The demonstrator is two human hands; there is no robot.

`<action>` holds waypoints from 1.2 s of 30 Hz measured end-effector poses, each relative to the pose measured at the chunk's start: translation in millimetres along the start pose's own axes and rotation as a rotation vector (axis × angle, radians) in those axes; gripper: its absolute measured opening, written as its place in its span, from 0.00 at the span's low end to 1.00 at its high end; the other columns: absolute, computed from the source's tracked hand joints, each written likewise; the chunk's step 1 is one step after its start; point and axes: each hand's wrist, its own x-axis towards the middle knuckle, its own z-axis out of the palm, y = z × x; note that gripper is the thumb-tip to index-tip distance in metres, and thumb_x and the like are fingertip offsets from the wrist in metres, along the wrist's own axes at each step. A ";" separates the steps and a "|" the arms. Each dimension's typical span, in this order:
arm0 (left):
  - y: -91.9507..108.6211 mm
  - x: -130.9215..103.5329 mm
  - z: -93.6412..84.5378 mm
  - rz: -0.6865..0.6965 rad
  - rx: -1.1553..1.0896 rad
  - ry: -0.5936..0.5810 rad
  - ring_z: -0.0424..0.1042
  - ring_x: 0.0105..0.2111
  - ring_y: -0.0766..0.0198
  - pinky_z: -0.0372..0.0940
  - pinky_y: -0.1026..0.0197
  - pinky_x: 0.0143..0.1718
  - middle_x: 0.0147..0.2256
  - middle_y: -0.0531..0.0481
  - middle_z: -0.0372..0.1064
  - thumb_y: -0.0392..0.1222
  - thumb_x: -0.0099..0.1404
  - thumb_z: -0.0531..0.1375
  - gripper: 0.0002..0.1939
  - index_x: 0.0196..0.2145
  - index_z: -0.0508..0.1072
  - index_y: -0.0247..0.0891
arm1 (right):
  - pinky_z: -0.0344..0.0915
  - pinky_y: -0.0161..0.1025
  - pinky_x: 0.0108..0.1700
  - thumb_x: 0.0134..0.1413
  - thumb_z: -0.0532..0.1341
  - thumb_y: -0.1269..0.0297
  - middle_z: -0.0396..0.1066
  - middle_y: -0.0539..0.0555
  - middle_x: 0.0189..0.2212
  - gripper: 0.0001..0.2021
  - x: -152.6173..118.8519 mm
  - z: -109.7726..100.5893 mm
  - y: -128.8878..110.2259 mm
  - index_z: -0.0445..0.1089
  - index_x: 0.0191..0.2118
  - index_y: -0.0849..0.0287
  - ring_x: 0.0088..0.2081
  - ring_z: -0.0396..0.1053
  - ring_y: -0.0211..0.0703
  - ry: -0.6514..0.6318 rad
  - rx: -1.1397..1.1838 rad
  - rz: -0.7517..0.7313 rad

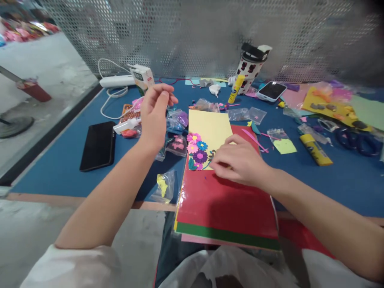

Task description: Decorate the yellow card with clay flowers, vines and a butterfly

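My right hand [240, 162] rests over the lower right part of a pale yellow card [208, 124], its fingers closed; whatever they pinch is hidden. Paper flowers in pink, blue and purple, such as the purple flower [200, 156], sit at the card's lower left corner with green leaves. Beside my fingertips a small dark curled piece [211, 155] shows on the card. Under the card lies a red sheet [225, 204] on a stack of coloured sheets. My left hand [154, 116] is raised left of the card, fingers curled in against the thumb; I cannot make out anything between them.
A black phone [98, 146] lies at the left, near a white glue tube [127, 126] and small plastic bags. Glue sticks [315, 150], dark blue scissors [357, 142], another phone [271, 91] and paper scraps spread rightward. A patterned tumbler [250, 70] stands against the perforated metal panel.
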 end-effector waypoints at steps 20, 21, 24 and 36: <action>67.6 -131.8 -95.9 0.210 0.847 -0.852 0.71 0.45 0.58 0.57 0.53 0.48 0.43 0.51 0.75 0.46 0.67 0.56 0.09 0.41 0.73 0.43 | 0.46 0.41 0.40 0.64 0.51 0.73 0.75 0.51 0.31 0.14 -13.8 14.8 -17.0 0.73 0.34 0.59 0.33 0.65 0.39 -0.219 -0.321 -0.216; 66.9 -130.0 -96.3 0.230 0.889 -0.828 0.71 0.45 0.58 0.57 0.53 0.48 0.43 0.51 0.75 0.45 0.67 0.56 0.09 0.41 0.73 0.43 | 0.46 0.41 0.40 0.64 0.51 0.73 0.75 0.52 0.31 0.14 -12.3 14.6 -18.1 0.73 0.33 0.59 0.32 0.64 0.39 -0.222 -0.328 -0.217; 66.4 -124.7 -100.2 0.287 0.989 -0.782 0.73 0.44 0.58 0.55 0.50 0.51 0.41 0.51 0.76 0.42 0.67 0.55 0.08 0.40 0.73 0.43 | 0.47 0.41 0.39 0.62 0.52 0.68 0.75 0.53 0.32 0.11 -14.3 6.6 -21.0 0.72 0.35 0.60 0.33 0.65 0.40 -0.248 -0.272 -0.164; 114.2 -119.2 -26.3 0.532 0.759 -0.623 0.74 0.39 0.62 0.56 0.53 0.51 0.38 0.55 0.77 0.39 0.65 0.60 0.05 0.40 0.73 0.44 | 0.57 0.39 0.41 0.62 0.55 0.63 0.77 0.51 0.34 0.10 -68.3 -13.5 -36.9 0.73 0.38 0.56 0.36 0.68 0.41 -0.176 0.320 0.423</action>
